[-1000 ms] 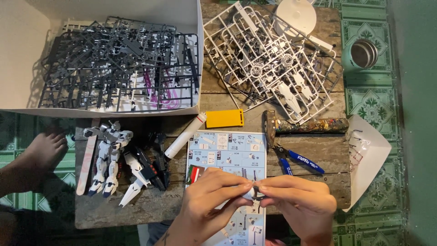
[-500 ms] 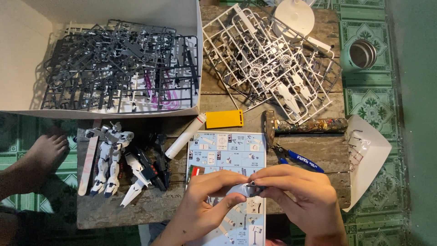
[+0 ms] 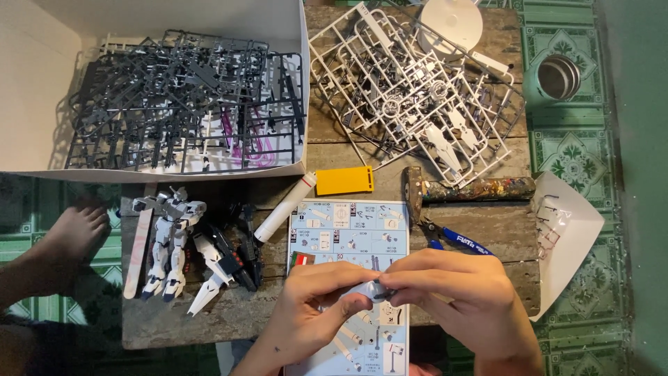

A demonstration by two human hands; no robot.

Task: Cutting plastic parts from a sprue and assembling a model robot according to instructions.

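Your left hand [image 3: 316, 306] and your right hand [image 3: 456, 296] meet in the middle, just above the instruction sheet [image 3: 348, 237]. Both hands pinch a small white model part [image 3: 367, 289] between their fingertips, so your fingers are closed tight on it from both sides. The part is mostly hidden by your fingers, so its shape is hard to tell. The sheet lies flat on the wooden board [image 3: 174, 324] under your hands. To the left of the sheet lie a half-built white robot figure [image 3: 167, 233] and some dark model pieces [image 3: 236, 254]. A white marker pen [image 3: 285, 207] lies tilted beside the sheet, and a yellow box [image 3: 344, 180] sits just above it. Blue-handled cutters [image 3: 456, 240] lie near your right hand, with a hammer [image 3: 466, 189] above them. At the top left, a white box [image 3: 35, 104] holds grey part frames [image 3: 181, 97]. White part frames [image 3: 417, 90] are piled at the top right. A bare foot [image 3: 73, 237] rests on the green tiled floor [image 3: 577, 160] to the left.
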